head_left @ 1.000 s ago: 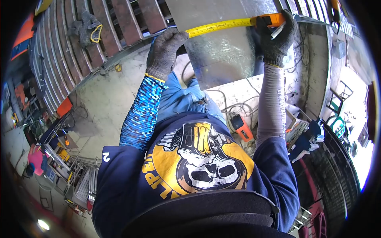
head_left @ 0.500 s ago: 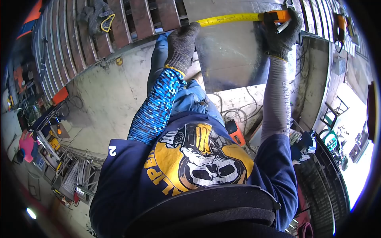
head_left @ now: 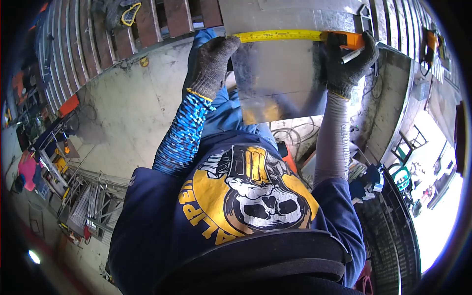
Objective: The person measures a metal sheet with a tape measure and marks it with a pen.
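A yellow tape measure blade runs nearly level across a grey metal sheet. My left hand, in a dark knit glove, pinches the blade's end at the sheet's left edge. In my gloved right hand is the orange tape measure case, near the sheet's right side. A thin silvery stick-like item also lies in the fingers of that hand. The sheet's near part juts out over the bench edge toward my body.
A slatted metal bench spans the top, with a dark glove with yellow trim on it. Cables lie on the floor below the sheet. Metal frames stand at left. A person in pink is farther off.
The blade, slanted up to the right before, is now nearly level. My left hand has shifted left and lower in view, and the right hand slightly lower. The camera view has shifted too.
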A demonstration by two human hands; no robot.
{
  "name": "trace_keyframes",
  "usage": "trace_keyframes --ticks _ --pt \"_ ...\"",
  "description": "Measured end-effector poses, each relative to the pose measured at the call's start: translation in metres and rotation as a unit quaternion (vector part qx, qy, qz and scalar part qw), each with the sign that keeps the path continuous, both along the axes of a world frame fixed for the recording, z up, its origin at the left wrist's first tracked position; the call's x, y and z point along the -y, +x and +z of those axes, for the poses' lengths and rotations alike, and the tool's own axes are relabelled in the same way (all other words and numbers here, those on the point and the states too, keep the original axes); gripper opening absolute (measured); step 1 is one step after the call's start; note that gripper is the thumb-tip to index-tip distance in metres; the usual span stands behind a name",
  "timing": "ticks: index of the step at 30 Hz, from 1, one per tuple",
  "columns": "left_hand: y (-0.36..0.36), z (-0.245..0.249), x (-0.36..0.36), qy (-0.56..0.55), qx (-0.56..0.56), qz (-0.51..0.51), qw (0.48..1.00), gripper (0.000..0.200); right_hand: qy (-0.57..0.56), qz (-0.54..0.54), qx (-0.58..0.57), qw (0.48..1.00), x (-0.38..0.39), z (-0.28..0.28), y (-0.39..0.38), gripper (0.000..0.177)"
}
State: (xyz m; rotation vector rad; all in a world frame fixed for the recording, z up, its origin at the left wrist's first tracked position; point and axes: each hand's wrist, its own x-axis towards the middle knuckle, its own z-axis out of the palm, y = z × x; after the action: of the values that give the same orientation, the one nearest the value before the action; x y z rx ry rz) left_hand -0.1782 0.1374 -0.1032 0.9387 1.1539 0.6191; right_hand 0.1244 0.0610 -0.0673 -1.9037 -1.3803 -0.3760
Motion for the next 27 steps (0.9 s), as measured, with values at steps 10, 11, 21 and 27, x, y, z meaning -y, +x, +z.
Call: trace_keyframes --ticks 10,11,21,27 --pt "0.005 -0.002 -0.014 0.122 -0.037 -0.013 0.992 0.035 -0.013 0.026 0.020 0.999 -0.007 0.002 0.011 0.080" --pt "0.005 -0.001 -0.015 0.121 -0.037 -0.013 0.992 0.035 -0.014 0.019 0.015 1.000 -0.008 0.004 0.008 0.079" --pt "0.010 0.007 -0.018 0.126 -0.121 -0.039 0.984 0.036 0.007 0.008 0.027 1.000 -0.003 0.007 0.010 0.081" --pt "0.017 0.009 -0.016 0.118 -0.095 -0.023 0.988 0.031 -0.011 -0.009 0.038 0.999 -0.005 0.013 0.010 0.079"
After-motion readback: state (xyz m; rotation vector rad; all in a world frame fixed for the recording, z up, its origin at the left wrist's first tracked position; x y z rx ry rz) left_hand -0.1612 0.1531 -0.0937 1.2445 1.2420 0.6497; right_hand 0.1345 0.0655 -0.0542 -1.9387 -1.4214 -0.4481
